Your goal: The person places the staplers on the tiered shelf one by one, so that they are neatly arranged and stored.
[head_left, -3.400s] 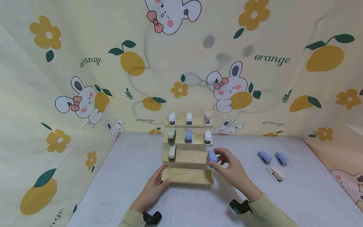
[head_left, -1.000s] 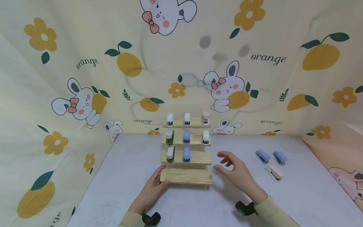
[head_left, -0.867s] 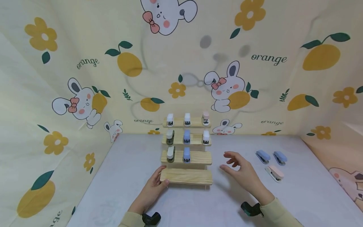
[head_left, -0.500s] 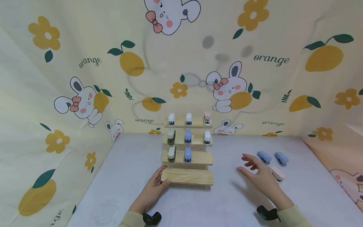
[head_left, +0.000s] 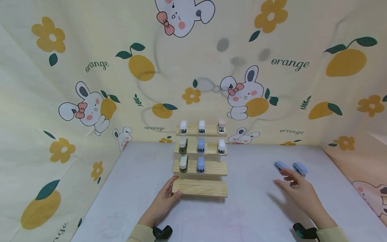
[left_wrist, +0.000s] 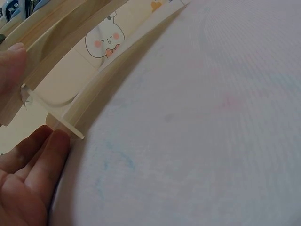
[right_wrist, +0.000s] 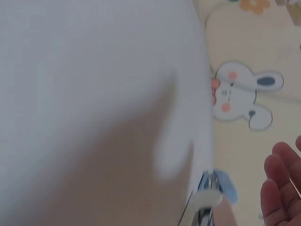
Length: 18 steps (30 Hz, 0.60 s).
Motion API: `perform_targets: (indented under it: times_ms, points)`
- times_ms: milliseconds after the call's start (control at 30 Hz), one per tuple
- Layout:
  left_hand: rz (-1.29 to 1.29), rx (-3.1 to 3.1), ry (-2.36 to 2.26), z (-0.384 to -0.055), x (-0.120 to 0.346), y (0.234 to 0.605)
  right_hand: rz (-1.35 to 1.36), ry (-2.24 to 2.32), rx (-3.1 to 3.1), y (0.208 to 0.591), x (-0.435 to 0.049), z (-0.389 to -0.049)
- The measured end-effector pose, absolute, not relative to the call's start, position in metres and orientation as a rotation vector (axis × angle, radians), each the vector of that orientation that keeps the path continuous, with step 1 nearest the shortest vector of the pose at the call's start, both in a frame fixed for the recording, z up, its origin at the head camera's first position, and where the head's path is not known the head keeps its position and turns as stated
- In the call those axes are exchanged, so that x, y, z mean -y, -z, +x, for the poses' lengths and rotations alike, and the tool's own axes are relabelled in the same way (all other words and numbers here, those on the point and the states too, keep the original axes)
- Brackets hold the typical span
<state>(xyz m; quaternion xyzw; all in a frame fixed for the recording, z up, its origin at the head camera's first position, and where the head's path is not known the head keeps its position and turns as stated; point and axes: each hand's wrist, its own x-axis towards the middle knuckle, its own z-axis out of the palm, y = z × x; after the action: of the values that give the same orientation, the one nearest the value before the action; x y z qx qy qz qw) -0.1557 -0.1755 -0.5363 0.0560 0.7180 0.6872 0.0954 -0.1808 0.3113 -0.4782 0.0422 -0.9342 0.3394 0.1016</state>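
A tiered wooden display stand [head_left: 199, 187] stands mid-table with small staplers on its upper three boards. My left hand [head_left: 163, 198] holds the left end of its lowest board, the thumb at the front edge; in the left wrist view the fingers [left_wrist: 54, 155] lie low by a thin leg. My right hand [head_left: 299, 195] hovers at the right with parted, slightly bent fingers and nothing between them. Beneath it is a pink stapler [right_wrist: 222, 214], mostly hidden in the head view. Just beyond lie two blue staplers, one left [head_left: 281, 165] and one right [head_left: 300, 168].
The third board down bears a white stapler [head_left: 183, 163] and a blue stapler [head_left: 201, 165], with bare wood [head_left: 216, 168] to their right. White table cloth [head_left: 248, 208] spreads between the stand and my right hand. A patterned curtain [head_left: 193, 67] encloses the back and sides.
A blue stapler has gone from my right hand onto the third board's middle. That hand has since moved right, to above the loose staplers. My left hand keeps its hold on the stand.
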Motion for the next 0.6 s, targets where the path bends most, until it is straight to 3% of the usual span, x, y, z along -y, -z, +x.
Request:
perform_targets:
  times_ms: [600]
  points:
    - [0.175, -2.142, -2.025, -0.156, 0.178, 0.539, -0.031, -1.032, 2.878, 0.483, -0.349, -0.181]
